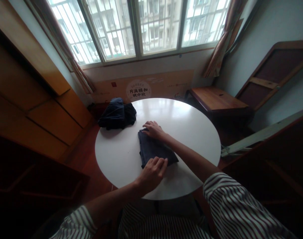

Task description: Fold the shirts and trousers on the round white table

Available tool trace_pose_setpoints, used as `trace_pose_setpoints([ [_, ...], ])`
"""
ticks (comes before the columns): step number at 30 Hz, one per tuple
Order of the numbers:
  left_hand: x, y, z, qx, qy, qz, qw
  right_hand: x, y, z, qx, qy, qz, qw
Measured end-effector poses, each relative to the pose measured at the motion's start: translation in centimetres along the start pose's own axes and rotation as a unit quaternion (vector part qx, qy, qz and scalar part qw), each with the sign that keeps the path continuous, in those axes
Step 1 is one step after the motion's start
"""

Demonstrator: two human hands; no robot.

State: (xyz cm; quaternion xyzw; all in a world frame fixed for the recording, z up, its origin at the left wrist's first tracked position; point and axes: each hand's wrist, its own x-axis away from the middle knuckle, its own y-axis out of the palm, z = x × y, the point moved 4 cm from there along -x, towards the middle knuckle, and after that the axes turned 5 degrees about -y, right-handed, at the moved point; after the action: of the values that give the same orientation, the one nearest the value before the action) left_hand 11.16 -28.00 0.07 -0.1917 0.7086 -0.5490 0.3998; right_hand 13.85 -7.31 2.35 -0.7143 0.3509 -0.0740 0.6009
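Observation:
A dark navy garment, folded into a flat, roughly rectangular bundle, lies on the white round table. What kind of garment it is cannot be made out. At its near edge my left hand has its fingers curled and closed on the cloth. My right hand rests across the far end of the bundle, fingers stretched out and lying on the fabric. Toward the table's far left edge sits a loose heap of dark clothes, black and navy, touched by neither hand.
Behind the table, a printed board leans below the barred windows. A low wooden table stands at the back right, beside a leaning framed panel. Wooden cabinets line the left side.

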Motion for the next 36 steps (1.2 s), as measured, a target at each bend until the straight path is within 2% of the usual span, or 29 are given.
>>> trace_pose_setpoints([
  [2, 1.4, -1.4, -0.9, 0.038, -0.022, 0.035, 0.998, 2.0, -1.0, -2.4, 0.006, -0.042, 0.014, 0.999],
  [4, 2.9, -2.5, -2.8, 0.081, -0.055, 0.066, 0.993, 4.7, -1.6, -5.1, -0.002, -0.078, 0.006, 0.997],
  [8, 4.0, -3.1, -9.3, 0.122, -0.178, 0.099, 0.971, 9.9, -1.8, -9.6, 0.001, -0.073, -0.015, 0.997],
  [13, 1.2, -0.5, -16.6, 0.179, -0.247, 0.071, 0.950, 12.6, 0.0, -11.8, 0.070, -0.044, -0.015, 0.996],
  [17, -2.8, 1.9, -20.4, 0.244, -0.325, 0.043, 0.913, 13.0, 1.6, -12.3, 0.120, -0.078, -0.033, 0.989],
  [21, -7.4, 3.8, -22.0, 0.310, -0.306, 0.015, 0.900, 13.2, 1.9, -12.5, 0.128, -0.084, -0.021, 0.988],
  [25, -10.3, 5.9, -22.8, 0.377, -0.314, -0.035, 0.871, 13.6, 1.5, -12.7, 0.125, -0.111, 0.015, 0.986],
  [29, -11.4, 7.0, -23.5, 0.394, -0.332, -0.062, 0.855, 14.2, 1.5, -12.5, 0.126, -0.133, 0.042, 0.982],
  [36, -10.8, 6.7, -24.3, 0.378, -0.332, -0.065, 0.861, 15.0, 1.7, -12.4, 0.106, -0.167, 0.070, 0.978],
])
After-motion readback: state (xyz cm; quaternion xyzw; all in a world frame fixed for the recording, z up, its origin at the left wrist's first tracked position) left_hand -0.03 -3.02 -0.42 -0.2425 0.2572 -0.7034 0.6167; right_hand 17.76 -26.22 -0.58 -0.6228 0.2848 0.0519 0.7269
